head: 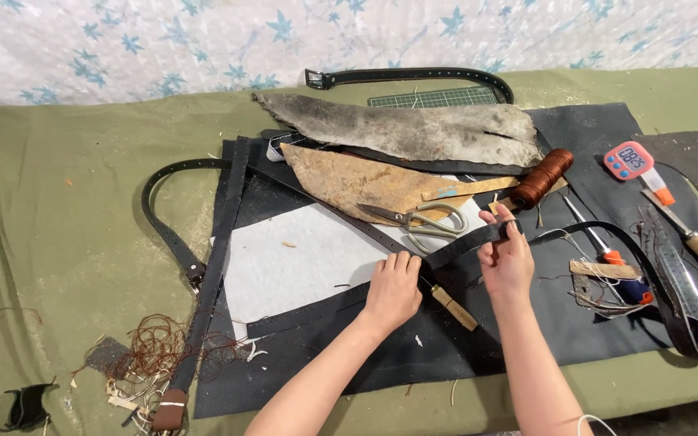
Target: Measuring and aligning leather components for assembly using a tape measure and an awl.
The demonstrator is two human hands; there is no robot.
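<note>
Between the two hands a black leather strap runs across the table, which is draped in green cloth. The left hand lies flat with its fingers spread and pressing down on the strap where it crosses a white sheet; it grips nothing. The right hand has its fingers pinched shut on the strap's raised part. Just below the left fingers lies a wooden-handled tool. Just beyond both hands lie scissors, with a spool of brown thread up and to the right of the right fingers. The strap looks light, pliant yet firm along its length, and smooth enough to slip; a hold by the edges near the pinched spot seems surest.
</note>
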